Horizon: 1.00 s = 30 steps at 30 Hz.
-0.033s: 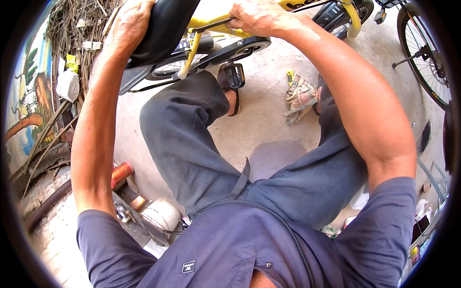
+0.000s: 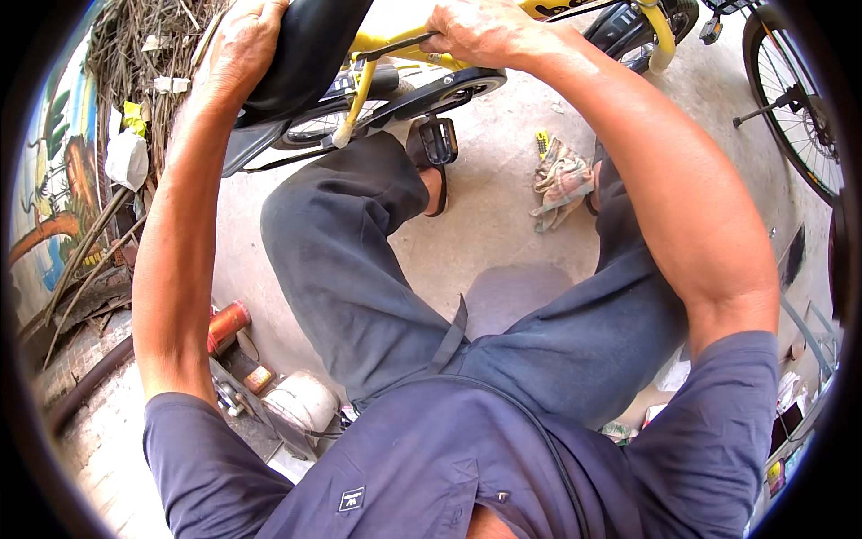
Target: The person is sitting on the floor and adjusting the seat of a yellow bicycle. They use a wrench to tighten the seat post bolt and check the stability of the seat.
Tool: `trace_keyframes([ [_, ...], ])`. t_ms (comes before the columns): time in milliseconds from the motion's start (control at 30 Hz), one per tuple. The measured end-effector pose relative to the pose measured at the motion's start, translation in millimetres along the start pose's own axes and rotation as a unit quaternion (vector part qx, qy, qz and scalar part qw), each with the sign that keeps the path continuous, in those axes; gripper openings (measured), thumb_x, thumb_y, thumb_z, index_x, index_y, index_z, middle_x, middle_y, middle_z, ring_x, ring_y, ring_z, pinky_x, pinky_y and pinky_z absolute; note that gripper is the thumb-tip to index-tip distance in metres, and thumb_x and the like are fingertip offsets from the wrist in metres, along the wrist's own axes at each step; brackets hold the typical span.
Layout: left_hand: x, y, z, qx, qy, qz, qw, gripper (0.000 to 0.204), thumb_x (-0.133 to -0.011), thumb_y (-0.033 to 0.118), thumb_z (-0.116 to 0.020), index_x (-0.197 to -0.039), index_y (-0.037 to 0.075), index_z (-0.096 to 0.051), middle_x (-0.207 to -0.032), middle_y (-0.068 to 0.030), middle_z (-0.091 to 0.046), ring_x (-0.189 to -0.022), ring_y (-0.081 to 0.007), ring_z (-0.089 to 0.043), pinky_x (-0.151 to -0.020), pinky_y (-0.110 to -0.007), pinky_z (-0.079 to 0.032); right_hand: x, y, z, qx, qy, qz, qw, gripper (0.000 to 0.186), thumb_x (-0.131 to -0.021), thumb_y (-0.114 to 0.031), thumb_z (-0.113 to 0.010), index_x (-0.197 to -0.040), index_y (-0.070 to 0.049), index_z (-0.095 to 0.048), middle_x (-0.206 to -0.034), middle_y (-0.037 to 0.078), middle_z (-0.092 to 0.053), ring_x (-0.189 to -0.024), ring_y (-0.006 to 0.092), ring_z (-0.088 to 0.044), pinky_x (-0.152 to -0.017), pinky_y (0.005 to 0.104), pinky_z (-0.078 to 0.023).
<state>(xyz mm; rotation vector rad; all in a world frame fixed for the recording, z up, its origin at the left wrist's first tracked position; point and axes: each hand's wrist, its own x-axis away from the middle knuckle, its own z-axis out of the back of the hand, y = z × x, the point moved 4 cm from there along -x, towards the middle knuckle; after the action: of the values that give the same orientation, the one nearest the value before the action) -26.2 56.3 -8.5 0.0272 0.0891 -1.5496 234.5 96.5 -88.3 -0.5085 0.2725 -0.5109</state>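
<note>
A yellow bicycle (image 2: 364, 76) stands before me at the top of the view. My left hand (image 2: 247, 43) is closed against the side of its black saddle (image 2: 310, 54), its fingertips cut off by the upper edge. Beside the yellow frame my right hand (image 2: 476, 32) is closed around the end of a thin black bar (image 2: 395, 48), whose kind I cannot make out. Below the saddle are the black chain guard (image 2: 440, 92) and a pedal (image 2: 439, 141), close to my left foot.
A crumpled rag (image 2: 564, 184) and a small yellow item (image 2: 542, 144) lie between my feet. Another bicycle's wheel (image 2: 795, 108) stands at right. Dry sticks (image 2: 148, 85) and a white bag (image 2: 127, 160) are at left, with a red can (image 2: 229, 327) near my left elbow.
</note>
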Motion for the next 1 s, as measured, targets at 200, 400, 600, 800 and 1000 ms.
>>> trace_keyframes([
  [200, 2, -1, -3, -0.104, -0.009, -0.059, 0.993, 0.035, -0.097, 0.023, -0.036, -0.127, 0.015, -0.052, -0.113, -0.0196, -0.06, -0.105, -0.035, -0.057, -0.092, -0.038, -0.042, -3, -13, 11, -0.021, -0.007, -0.028, 0.999, 0.027, -0.084, -0.027, -0.054, -0.079, -0.005, -0.069, -0.076, 0.017, -0.066, -0.078, 0.0336, -0.065, -0.072, 0.0431, -0.05],
  [400, 2, -4, -4, -0.123, 0.003, -0.078, 0.989, 0.034, -0.096, 0.018, -0.036, -0.127, 0.013, -0.051, -0.112, -0.0204, -0.06, -0.103, -0.0357, -0.058, -0.09, -0.038, -0.044, -6, -18, 12, 0.008, 0.017, -0.027, 0.999, 0.023, -0.084, -0.023, -0.054, -0.084, -0.005, -0.068, -0.079, 0.017, -0.067, -0.08, 0.0323, -0.065, -0.072, 0.0422, -0.05],
  [600, 0, -6, -4, -0.072, 0.002, -0.06, 0.996, 0.035, -0.097, 0.02, -0.035, -0.127, 0.011, -0.051, -0.116, -0.0214, -0.059, -0.107, -0.0354, -0.057, -0.092, -0.038, -0.043, -8, -30, 16, 0.049, 0.059, 0.025, 0.997, 0.018, -0.082, -0.017, -0.053, -0.086, -0.007, -0.068, -0.082, 0.015, -0.067, -0.084, 0.0291, -0.066, -0.074, 0.0409, -0.051],
  [800, -1, -6, -2, 0.001, -0.005, 0.005, 1.0, 0.04, -0.097, 0.03, -0.034, -0.126, 0.011, -0.053, -0.12, -0.0198, -0.058, -0.113, -0.0331, -0.054, -0.096, -0.036, -0.038, -11, -64, 23, 0.051, 0.076, 0.034, 0.995, 0.016, -0.081, -0.013, -0.054, -0.088, -0.01, -0.069, -0.085, 0.01, -0.069, -0.087, 0.0241, -0.067, -0.074, 0.0367, -0.052],
  [1000, 2, 6, 2, 0.033, 0.002, 0.016, 0.999, 0.04, -0.097, 0.029, -0.034, -0.127, 0.01, -0.053, -0.12, -0.0199, -0.058, -0.114, -0.033, -0.053, -0.097, -0.036, -0.038, -18, -75, 30, 0.063, 0.084, 0.004, 0.994, 0.017, -0.083, -0.014, -0.055, -0.088, -0.009, -0.07, -0.088, 0.01, -0.069, -0.089, 0.0218, -0.067, -0.073, 0.0346, -0.052],
])
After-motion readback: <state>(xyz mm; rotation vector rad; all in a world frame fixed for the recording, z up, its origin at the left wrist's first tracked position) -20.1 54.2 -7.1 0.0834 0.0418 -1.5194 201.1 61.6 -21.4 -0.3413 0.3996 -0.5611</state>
